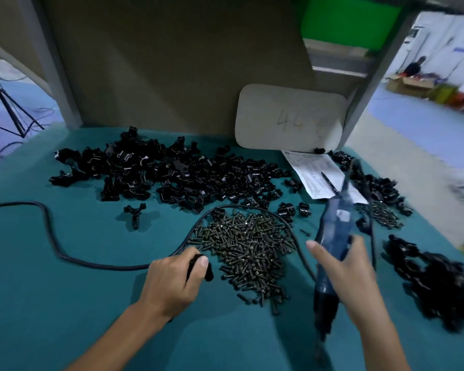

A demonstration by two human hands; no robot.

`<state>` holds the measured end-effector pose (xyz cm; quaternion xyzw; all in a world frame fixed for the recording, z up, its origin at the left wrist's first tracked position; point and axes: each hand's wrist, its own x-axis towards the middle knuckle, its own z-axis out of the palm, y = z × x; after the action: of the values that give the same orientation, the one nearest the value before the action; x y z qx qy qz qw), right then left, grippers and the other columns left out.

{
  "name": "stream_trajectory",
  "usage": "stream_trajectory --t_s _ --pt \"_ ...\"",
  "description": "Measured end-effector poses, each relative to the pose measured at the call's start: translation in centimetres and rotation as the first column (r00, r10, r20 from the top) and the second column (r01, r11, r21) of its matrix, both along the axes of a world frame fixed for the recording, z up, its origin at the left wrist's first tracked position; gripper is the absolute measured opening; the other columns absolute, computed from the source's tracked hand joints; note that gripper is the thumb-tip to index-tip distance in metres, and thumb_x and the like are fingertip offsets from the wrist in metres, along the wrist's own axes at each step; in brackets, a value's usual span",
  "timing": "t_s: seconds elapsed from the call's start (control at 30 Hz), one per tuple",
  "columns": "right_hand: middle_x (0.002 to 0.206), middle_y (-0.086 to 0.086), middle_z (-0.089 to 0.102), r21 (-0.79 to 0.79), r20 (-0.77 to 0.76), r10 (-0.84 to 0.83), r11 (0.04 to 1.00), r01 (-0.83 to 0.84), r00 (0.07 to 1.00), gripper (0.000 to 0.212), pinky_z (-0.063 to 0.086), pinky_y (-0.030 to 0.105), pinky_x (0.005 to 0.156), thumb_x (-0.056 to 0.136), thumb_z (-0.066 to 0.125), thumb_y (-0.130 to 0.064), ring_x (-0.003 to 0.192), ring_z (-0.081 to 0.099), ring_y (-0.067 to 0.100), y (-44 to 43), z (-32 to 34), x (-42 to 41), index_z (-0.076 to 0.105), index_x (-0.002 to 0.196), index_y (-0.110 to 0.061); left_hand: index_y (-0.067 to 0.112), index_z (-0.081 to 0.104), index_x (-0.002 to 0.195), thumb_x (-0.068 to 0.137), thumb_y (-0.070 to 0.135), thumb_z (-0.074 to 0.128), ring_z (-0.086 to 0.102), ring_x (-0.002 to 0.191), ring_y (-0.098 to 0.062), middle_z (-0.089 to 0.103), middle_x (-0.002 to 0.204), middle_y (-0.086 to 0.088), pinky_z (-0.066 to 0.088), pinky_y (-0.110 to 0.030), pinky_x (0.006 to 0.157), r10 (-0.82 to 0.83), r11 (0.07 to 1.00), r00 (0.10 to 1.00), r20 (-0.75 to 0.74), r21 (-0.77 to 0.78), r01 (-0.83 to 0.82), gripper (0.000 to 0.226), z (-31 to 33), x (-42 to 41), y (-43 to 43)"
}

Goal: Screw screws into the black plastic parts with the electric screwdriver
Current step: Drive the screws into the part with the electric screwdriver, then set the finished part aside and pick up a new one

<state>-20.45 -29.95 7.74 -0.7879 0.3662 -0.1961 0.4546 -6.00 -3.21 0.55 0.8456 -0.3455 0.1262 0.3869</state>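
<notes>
On the teal desk, the left hand is curled round 1 black part, thumb on top, just beside the near-left side of the heap of screws in the middle of the desk. The right hand grasps the blue screwdriver round its body, above the desk to the right of the screws. The dark tip end points down toward the near edge, blurred. A black cable loops from the left edge round the far side of the screws.

A wide heap of black parts lies along the far side, with 1 lone Y-shaped part just in front of it. A second heap of parts sits at the right edge. Near the far right corner lie a sheet of paper with a pen on it. Behind them a white board marked 44 leans upright.
</notes>
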Motion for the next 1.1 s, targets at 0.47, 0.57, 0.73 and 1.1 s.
stream_trajectory --t_s 0.47,0.57,0.73,1.1 --pt "0.13 -0.013 0.049 -0.33 -0.123 0.179 0.92 -0.21 0.976 0.057 0.042 0.029 0.099 0.09 0.06 -0.066 0.119 0.05 0.007 3.1 -1.8 -0.9 0.054 0.139 -0.037 0.044 0.05 0.098 0.088 0.066 0.051 0.054 0.089 0.0 0.054 0.091 0.025 0.041 -0.017 0.07 -0.13 0.991 0.989 -0.067 -0.047 0.127 0.024 1.1 -1.4 -3.9" --pt "0.125 -0.019 0.064 0.072 0.121 0.369 0.923 -0.379 0.922 0.045 0.05 0.023 0.097 0.092 0.06 -0.059 0.116 0.06 -0.003 4.9 -0.6 -1.3 0.059 0.133 -0.043 0.033 0.056 0.106 0.085 0.048 0.059 0.053 0.09 -0.008 0.054 0.098 0.022 0.042 -0.023 0.079 -0.292 0.951 0.953 0.081 -0.08 0.299 0.026 2.7 -3.6 -8.0" --pt "0.117 -0.012 0.069 0.212 0.331 0.152 0.95 -0.23 0.931 0.032 0.054 0.024 0.088 0.094 0.069 -0.033 0.107 0.067 0.006 2.2 -0.6 -4.0 0.06 0.124 -0.031 0.039 0.045 0.133 0.078 0.058 0.073 0.049 0.098 0.003 0.051 0.108 0.029 0.043 -0.021 0.082 -0.365 0.931 0.929 -0.066 -0.042 0.363 0.065 3.9 -5.6 -11.2" --pt "0.113 0.002 0.058 -0.424 -0.108 -0.3 0.876 0.229 0.948 0.038 0.038 0.035 0.077 0.1 0.065 -0.035 0.097 0.054 0.023 -19.5 1.3 -7.4 0.05 0.126 -0.013 0.048 0.048 0.118 0.084 0.066 0.053 0.062 0.084 -0.007 0.063 0.092 0.019 0.056 -0.044 0.073 -0.058 0.983 0.934 -0.353 -0.182 -0.008 0.039 2.0 0.9 -6.1"
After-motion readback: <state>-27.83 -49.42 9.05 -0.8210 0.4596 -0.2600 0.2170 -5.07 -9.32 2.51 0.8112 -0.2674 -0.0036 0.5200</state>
